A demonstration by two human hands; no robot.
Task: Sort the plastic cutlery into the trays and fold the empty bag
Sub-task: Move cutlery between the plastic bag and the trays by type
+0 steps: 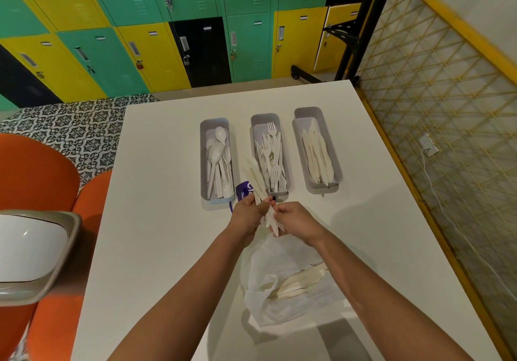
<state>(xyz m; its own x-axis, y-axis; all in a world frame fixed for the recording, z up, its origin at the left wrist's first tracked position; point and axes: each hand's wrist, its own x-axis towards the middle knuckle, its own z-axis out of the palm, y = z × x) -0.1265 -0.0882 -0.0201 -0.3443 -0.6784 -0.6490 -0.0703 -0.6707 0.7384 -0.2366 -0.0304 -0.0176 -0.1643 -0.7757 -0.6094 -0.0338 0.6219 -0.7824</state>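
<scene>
Three grey trays stand side by side on the white table (167,248): the left tray (203,162) holds spoons, the middle tray (256,125) forks, the right tray (335,170) knives. My left hand (246,215) grips a bundle of white plastic cutlery (258,181) that sticks up in front of the middle tray. My right hand (296,220) pinches one piece at the bundle's lower end. A clear plastic bag (279,285) lies below my hands with several pieces of cutlery inside.
A purple label or card (242,190) lies between the left and middle trays, partly hidden by my left hand. Orange chairs (36,176) and a white bin lid (30,248) sit left of the table. A yellow lattice screen (436,125) borders the right edge.
</scene>
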